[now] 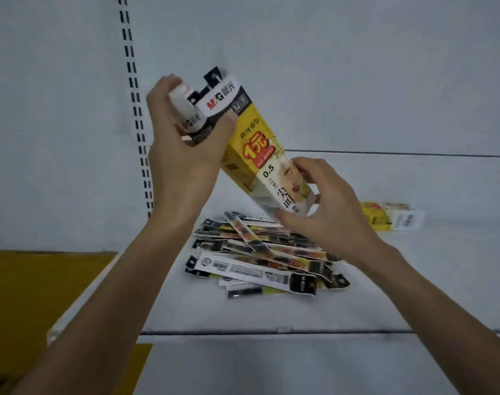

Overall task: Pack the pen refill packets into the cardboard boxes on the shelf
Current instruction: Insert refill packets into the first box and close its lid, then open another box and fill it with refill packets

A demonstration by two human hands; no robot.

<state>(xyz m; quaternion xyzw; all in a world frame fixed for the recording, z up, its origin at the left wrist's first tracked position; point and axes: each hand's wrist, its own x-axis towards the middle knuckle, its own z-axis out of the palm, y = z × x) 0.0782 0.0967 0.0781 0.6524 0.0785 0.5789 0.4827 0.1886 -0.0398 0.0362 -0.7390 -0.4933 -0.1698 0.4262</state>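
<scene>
Over the shelf (pixel 243 309), my left grip (pixel 186 143) holds packets (pixel 214 78) at the mouth of the tilted box (pixel 260 155), right grip (pixel 328 212) clasping its base; I'd square their ends, then slide them in. The pile (pixel 260 252) lies below.

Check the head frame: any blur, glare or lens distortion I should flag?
Head view: light is flat and dim, no glare, only soft shadows under the packet pile. Head view: left hand fingertips look smeared; print on the held box is legible. Head view: second box at right is soft; slotted upright bows from the wide lens.
</scene>
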